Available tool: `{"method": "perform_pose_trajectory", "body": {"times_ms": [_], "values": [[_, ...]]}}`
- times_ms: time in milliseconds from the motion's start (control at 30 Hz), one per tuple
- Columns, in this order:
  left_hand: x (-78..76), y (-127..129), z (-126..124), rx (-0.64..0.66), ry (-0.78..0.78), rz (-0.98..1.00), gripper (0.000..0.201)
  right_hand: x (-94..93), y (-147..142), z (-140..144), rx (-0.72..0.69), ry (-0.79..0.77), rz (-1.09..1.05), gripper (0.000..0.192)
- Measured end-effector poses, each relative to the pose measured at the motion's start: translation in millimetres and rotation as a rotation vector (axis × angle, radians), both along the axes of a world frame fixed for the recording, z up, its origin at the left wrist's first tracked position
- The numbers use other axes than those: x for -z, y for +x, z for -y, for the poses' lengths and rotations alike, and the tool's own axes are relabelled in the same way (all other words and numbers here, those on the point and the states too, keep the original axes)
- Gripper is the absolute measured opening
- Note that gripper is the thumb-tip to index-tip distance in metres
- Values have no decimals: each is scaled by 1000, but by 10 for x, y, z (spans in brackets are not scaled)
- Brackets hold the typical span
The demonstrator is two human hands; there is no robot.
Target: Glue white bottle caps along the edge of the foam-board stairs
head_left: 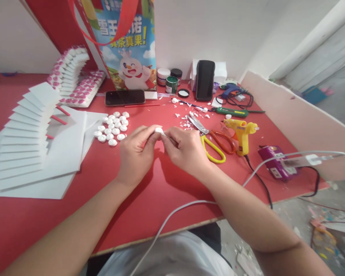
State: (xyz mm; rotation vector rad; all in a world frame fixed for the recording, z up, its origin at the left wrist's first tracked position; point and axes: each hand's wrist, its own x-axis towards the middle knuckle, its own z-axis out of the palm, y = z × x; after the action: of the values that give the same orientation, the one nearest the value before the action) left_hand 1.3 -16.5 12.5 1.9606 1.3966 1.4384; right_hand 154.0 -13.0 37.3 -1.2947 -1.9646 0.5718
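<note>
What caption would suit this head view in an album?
Both hands pinch a small white piece over a red table, scissors beside.

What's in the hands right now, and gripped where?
A small white piece, pinched at its edges between the fingertips of the left hand and the right hand. A thin tool seems to be in the right hand; its grip is hidden.

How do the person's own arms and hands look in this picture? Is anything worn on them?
Both forearms are bare up to the picture's edge: no sleeves show. The left hand and the right hand wear no gloves, and I see no ring, watch or bracelet. The fingernails look short and unpainted. No markings are visible.
</note>
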Motion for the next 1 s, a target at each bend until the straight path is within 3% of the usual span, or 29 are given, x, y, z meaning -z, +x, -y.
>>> {"method": "perform_pose_trajectory", "body": {"times_ms": [133,267,433,600,1000], "values": [[50,18,12,-2,57,-56,27,-21,21,7,-27,-45,-20,30],[70,4,29,85,48,-14,28,-28,58,-18,-11,-88,-76,26],[24,-74,-21,123,-184,193,19,-41,149,-88,-102,-161,-118,26],[28,-168,-122,265,-411,321,22,-32,211,-137,-198,-167,-61,25],[57,-88,-98,243,-354,289,27,24,115,-150,5,-161,-24,30]]}}
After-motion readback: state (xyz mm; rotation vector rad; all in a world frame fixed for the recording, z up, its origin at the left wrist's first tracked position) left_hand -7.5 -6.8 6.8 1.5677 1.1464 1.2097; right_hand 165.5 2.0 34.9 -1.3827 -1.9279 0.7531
